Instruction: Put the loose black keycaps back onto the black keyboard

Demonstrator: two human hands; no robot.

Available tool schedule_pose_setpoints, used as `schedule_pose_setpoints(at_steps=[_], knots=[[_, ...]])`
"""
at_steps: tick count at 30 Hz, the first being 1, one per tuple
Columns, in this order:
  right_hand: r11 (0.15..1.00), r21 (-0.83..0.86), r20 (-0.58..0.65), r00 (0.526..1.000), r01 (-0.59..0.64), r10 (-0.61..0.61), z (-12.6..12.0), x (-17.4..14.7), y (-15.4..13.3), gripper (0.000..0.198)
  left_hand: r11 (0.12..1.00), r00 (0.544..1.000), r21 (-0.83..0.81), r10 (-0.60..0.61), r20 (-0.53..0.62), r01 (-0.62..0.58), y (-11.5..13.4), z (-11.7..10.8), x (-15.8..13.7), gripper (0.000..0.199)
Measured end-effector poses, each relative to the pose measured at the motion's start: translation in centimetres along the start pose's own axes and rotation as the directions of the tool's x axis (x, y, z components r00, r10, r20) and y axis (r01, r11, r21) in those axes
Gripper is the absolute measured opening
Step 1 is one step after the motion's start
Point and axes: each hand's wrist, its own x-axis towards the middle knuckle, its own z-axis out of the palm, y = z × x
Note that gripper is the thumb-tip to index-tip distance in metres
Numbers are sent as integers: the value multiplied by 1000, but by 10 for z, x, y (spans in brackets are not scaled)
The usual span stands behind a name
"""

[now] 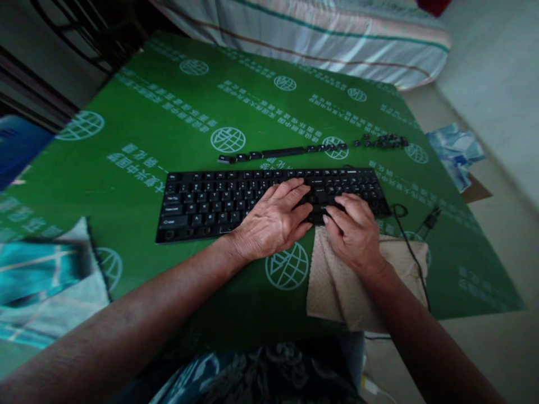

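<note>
A black keyboard [202, 205] lies flat on a green table, its bottom row showing bare key sockets at the left. Across its middle rests my left hand [273, 221], palm down, fingers stretched out and apart over the keys. My right hand [356, 230] is at the right part of the keyboard's near edge, its fingers bent and drawn together; whatever is between the fingertips is hidden. Under the right hand and wrist lies a beige cloth [332, 280]. Behind the keyboard stretches a row of loose black keycaps [311, 149] with a long space bar [283, 152] among them.
More loose keycaps sit clustered [391, 140] at the back right. The keyboard's black cable [415, 252] loops over the right side, near its plug [432, 217]. A teal checked cloth [46, 275] lies at left. Beyond the green table [168, 112] is a bed with a striped sheet [337, 42].
</note>
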Motion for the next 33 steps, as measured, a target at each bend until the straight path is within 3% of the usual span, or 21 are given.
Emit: schedule_pose_setpoints(at_steps=[12, 22, 28, 33], knots=[[999, -37, 116, 993, 19, -15, -1, 3, -3, 18, 1000, 999, 26, -18, 35, 17, 3, -1, 3, 29], [990, 136, -130, 989, -48, 66, 0, 3, 5, 20, 998, 997, -58, 3, -72, -7, -3, -2, 0, 34], [986, 152, -146, 985, -66, 88, 1, 2, 7, 21, 1000, 998, -14, -10, -62, 9, -3, -14, -1, 28], [989, 143, -153, 987, -30, 52, 3, 1, 7, 18, 999, 999, 26, -29, -20, 29, 0, -27, -18, 27]])
